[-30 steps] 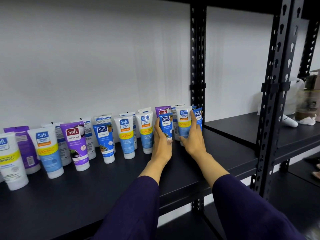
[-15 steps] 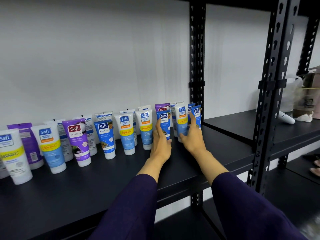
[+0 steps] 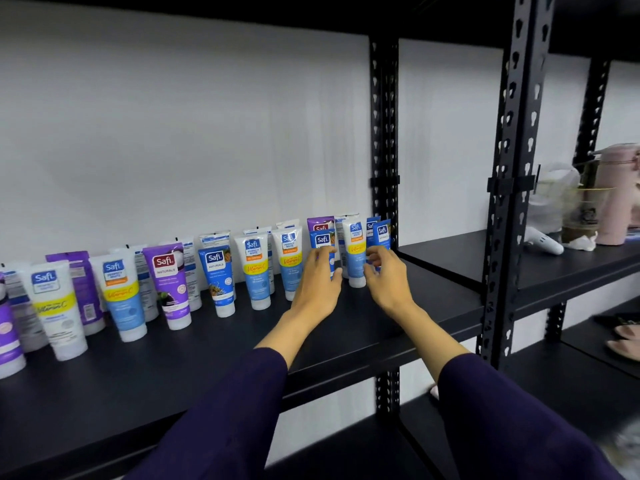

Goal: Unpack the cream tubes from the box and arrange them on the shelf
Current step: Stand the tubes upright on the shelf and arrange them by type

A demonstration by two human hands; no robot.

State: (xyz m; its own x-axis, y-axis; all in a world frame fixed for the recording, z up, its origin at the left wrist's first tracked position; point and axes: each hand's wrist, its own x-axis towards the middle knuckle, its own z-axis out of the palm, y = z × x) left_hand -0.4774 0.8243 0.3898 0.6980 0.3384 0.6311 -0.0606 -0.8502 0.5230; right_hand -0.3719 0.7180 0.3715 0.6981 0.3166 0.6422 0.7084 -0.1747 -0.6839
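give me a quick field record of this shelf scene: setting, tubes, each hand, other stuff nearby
setting: black metal shelf against a white wall
tubes: row of Safi cream tubes standing cap-down, two deep, in white, blue and purple
left hand: fingers loosely curled at a blue Naturals tube; grip unclear
right hand: fingers curled by the white Vitamin C tube at the row's right end; contact unclear
next bay: pink bottle, white bag, white handheld device
box: not in view

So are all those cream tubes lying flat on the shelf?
No, the cream tubes stand upright on their caps in a row along the black shelf, with both hands at the row's right end.
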